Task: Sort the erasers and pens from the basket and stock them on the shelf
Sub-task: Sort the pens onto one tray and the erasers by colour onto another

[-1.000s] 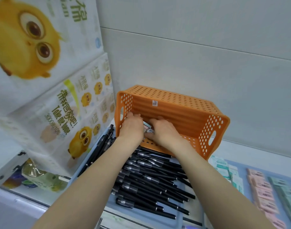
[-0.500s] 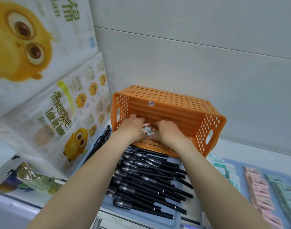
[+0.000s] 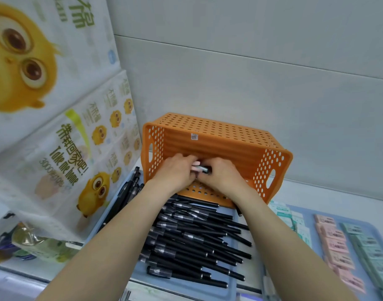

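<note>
An orange basket [image 3: 218, 135] lies tipped on its side at the middle of the view, its open mouth facing the person. Both hands reach into that mouth and meet there. The left hand [image 3: 175, 172] curls its fingers on a pink eraser [image 3: 196, 169], and just at three o'clock of it the right hand [image 3: 223, 177] grips a dark pen [image 3: 204, 169]. At six o'clock of the basket, a pile of black pens [image 3: 192, 242] fills a blue tray [image 3: 186, 288]. At four o'clock lie rows of pink erasers [image 3: 336, 242] and green erasers [image 3: 369, 248]. At nine o'clock stand tissue packs [image 3: 62, 148] printed with yellow chicks.
</note>
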The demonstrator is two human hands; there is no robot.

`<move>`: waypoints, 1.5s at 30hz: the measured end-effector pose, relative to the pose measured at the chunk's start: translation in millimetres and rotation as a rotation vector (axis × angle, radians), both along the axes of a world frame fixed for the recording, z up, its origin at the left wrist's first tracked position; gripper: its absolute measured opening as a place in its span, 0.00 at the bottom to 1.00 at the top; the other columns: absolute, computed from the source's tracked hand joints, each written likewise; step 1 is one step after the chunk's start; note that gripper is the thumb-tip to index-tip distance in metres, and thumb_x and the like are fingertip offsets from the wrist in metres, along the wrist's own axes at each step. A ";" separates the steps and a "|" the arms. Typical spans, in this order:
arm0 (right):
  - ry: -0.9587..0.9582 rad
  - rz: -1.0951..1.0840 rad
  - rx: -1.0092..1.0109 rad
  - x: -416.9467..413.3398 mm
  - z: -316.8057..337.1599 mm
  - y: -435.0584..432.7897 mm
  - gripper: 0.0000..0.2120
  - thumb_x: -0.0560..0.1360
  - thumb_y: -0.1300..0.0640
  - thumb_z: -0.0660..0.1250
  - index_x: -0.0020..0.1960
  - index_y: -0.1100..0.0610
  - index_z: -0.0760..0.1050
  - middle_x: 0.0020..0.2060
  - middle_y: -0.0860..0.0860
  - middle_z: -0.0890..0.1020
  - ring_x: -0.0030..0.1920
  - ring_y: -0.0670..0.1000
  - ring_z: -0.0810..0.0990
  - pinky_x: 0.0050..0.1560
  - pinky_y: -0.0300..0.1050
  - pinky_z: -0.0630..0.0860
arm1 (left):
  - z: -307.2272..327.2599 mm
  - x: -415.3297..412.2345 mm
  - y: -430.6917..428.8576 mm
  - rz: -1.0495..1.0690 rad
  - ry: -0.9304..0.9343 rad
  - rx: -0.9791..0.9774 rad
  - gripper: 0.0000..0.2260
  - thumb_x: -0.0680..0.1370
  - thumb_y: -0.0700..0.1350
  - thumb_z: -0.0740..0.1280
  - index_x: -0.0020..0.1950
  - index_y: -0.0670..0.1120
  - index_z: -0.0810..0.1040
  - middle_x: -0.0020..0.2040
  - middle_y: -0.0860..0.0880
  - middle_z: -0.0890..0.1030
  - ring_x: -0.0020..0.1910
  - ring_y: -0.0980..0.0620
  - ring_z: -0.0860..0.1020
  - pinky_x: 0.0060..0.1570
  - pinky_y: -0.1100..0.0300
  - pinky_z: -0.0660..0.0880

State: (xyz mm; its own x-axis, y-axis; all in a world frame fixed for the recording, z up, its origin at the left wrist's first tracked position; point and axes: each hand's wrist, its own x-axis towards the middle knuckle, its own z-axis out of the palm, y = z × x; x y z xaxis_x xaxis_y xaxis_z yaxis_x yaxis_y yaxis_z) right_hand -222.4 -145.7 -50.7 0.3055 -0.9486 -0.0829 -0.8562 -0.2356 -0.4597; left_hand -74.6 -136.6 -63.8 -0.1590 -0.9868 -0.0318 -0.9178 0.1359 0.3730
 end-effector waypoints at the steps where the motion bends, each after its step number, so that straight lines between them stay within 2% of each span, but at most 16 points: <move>1: -0.014 -0.017 -0.031 -1.1 -0.1 0.8 0.10 0.74 0.55 0.66 0.53 0.52 0.82 0.43 0.51 0.84 0.46 0.53 0.81 0.47 0.46 0.76 | -0.9 -1.8 -0.5 -0.013 0.023 -0.015 0.17 0.78 0.50 0.63 0.67 0.55 0.70 0.55 0.45 0.75 0.54 0.43 0.75 0.53 0.54 0.70; 5: 0.013 0.027 -0.025 -5.5 -2.0 6.1 0.09 0.76 0.52 0.67 0.54 0.54 0.81 0.46 0.52 0.83 0.49 0.54 0.80 0.48 0.46 0.74 | -3.7 -6.8 -5.5 0.003 0.044 -0.029 0.15 0.79 0.50 0.62 0.66 0.53 0.72 0.56 0.45 0.77 0.55 0.44 0.75 0.49 0.56 0.68; 8: 0.039 0.043 0.001 -5.9 -3.2 8.5 0.16 0.75 0.46 0.68 0.59 0.54 0.79 0.49 0.52 0.83 0.50 0.53 0.80 0.47 0.46 0.73 | -3.1 -3.3 -7.6 0.038 0.139 -0.020 0.11 0.79 0.49 0.63 0.61 0.54 0.75 0.54 0.49 0.80 0.53 0.48 0.77 0.45 0.59 0.69; 11: 0.066 0.041 -0.015 -4.7 -3.8 8.4 0.22 0.75 0.38 0.66 0.60 0.53 0.77 0.51 0.52 0.82 0.51 0.53 0.79 0.48 0.47 0.74 | -4.8 5.2 -7.7 0.148 0.306 0.039 0.13 0.79 0.49 0.64 0.64 0.53 0.75 0.54 0.52 0.79 0.53 0.49 0.77 0.46 0.60 0.71; 13: 0.155 0.083 0.018 -4.2 -3.5 9.6 0.29 0.72 0.34 0.66 0.64 0.52 0.74 0.55 0.53 0.79 0.55 0.54 0.77 0.53 0.48 0.74 | -6.1 10.6 -6.5 0.257 0.578 0.101 0.14 0.78 0.50 0.65 0.63 0.51 0.74 0.55 0.52 0.79 0.51 0.50 0.79 0.50 0.55 0.78; 16: 0.187 0.083 0.023 -2.3 -3.1 9.3 0.28 0.73 0.43 0.70 0.69 0.51 0.71 0.63 0.54 0.77 0.62 0.55 0.75 0.60 0.48 0.72 | -1.2 12.4 1.2 0.433 1.145 0.220 0.14 0.79 0.46 0.67 0.63 0.46 0.73 0.60 0.46 0.76 0.54 0.49 0.78 0.50 0.53 0.81; 19: 0.202 0.019 0.025 4.1 0.7 8.0 0.21 0.74 0.50 0.70 0.65 0.54 0.75 0.61 0.53 0.79 0.60 0.55 0.77 0.58 0.47 0.73 | 2.3 14.4 7.6 0.454 1.339 0.271 0.09 0.79 0.43 0.67 0.58 0.45 0.74 0.62 0.43 0.73 0.61 0.44 0.76 0.48 0.55 0.81; 21: 0.198 -0.027 0.031 7.1 3.1 9.4 0.15 0.74 0.52 0.70 0.59 0.55 0.78 0.54 0.52 0.81 0.51 0.53 0.79 0.52 0.45 0.75 | 5.0 14.3 13.0 0.431 1.378 0.294 0.05 0.79 0.42 0.67 0.53 0.46 0.74 0.62 0.43 0.74 0.61 0.44 0.76 0.48 0.55 0.81; 23: 0.084 -0.110 0.015 3.7 6.2 11.1 0.10 0.74 0.55 0.70 0.55 0.55 0.79 0.48 0.50 0.81 0.42 0.49 0.78 0.45 0.43 0.75 | 6.7 13.7 17.5 0.415 1.408 0.299 0.03 0.78 0.42 0.68 0.50 0.45 0.74 0.60 0.42 0.76 0.58 0.45 0.78 0.46 0.56 0.81; 27: -0.333 -0.320 0.025 -14.3 9.3 18.1 0.14 0.73 0.57 0.72 0.58 0.54 0.79 0.46 0.45 0.81 0.40 0.43 0.79 0.38 0.34 0.74 | 17.9 8.8 27.5 0.395 1.502 0.261 0.02 0.79 0.41 0.67 0.49 0.45 0.75 0.56 0.41 0.79 0.51 0.50 0.80 0.43 0.59 0.81; 29: -0.727 -0.423 0.176 -20.6 9.3 23.2 0.14 0.75 0.60 0.71 0.60 0.60 0.78 0.47 0.50 0.84 0.38 0.44 0.80 0.39 0.36 0.77 | 26.5 4.8 32.9 0.423 1.585 0.222 0.02 0.79 0.41 0.67 0.50 0.46 0.75 0.55 0.42 0.79 0.49 0.50 0.81 0.43 0.59 0.82; 32: -1.434 -0.490 0.501 -32.8 16.3 42.6 0.11 0.78 0.64 0.65 0.59 0.67 0.75 0.51 0.63 0.83 0.44 0.52 0.80 0.40 0.41 0.78 | 38.1 -8.6 45.9 0.424 1.675 0.201 0.04 0.80 0.43 0.66 0.54 0.46 0.75 0.54 0.42 0.80 0.46 0.51 0.81 0.39 0.61 0.81; 35: -1.848 -0.525 0.800 -49.8 26.9 69.0 0.05 0.81 0.64 0.59 0.53 0.65 0.71 0.43 0.62 0.80 0.41 0.54 0.80 0.34 0.42 0.79 | 45.8 -28.7 64.6 0.376 1.701 0.217 0.09 0.79 0.44 0.66 0.59 0.45 0.74 0.53 0.43 0.80 0.45 0.52 0.81 0.38 0.63 0.80; 38: -1.837 -0.451 0.850 -72.0 31.9 95.6 0.05 0.81 0.63 0.58 0.54 0.64 0.70 0.39 0.59 0.77 0.33 0.49 0.75 0.26 0.34 0.72 | 50.3 -56.0 86.5 0.326 1.691 0.227 0.08 0.80 0.45 0.64 0.59 0.45 0.74 0.51 0.43 0.80 0.42 0.53 0.80 0.38 0.64 0.79; 41: -1.596 -0.346 0.632 -109.3 31.2 127.3 0.04 0.81 0.62 0.61 0.49 0.62 0.73 0.38 0.55 0.78 0.29 0.44 0.69 0.23 0.31 0.61 | 50.3 -86.6 108.9 0.270 1.659 0.243 0.07 0.81 0.46 0.63 0.58 0.46 0.73 0.44 0.44 0.80 0.37 0.53 0.78 0.34 0.65 0.77; 45: -1.438 -0.464 0.325 -187.1 23.1 163.1 0.09 0.78 0.64 0.64 0.58 0.64 0.77 0.37 0.52 0.74 0.26 0.42 0.65 0.23 0.32 0.62 | 48.3 -132.0 132.1 0.184 1.572 0.293 0.07 0.81 0.47 0.62 0.57 0.46 0.73 0.43 0.45 0.80 0.35 0.53 0.77 0.33 0.65 0.76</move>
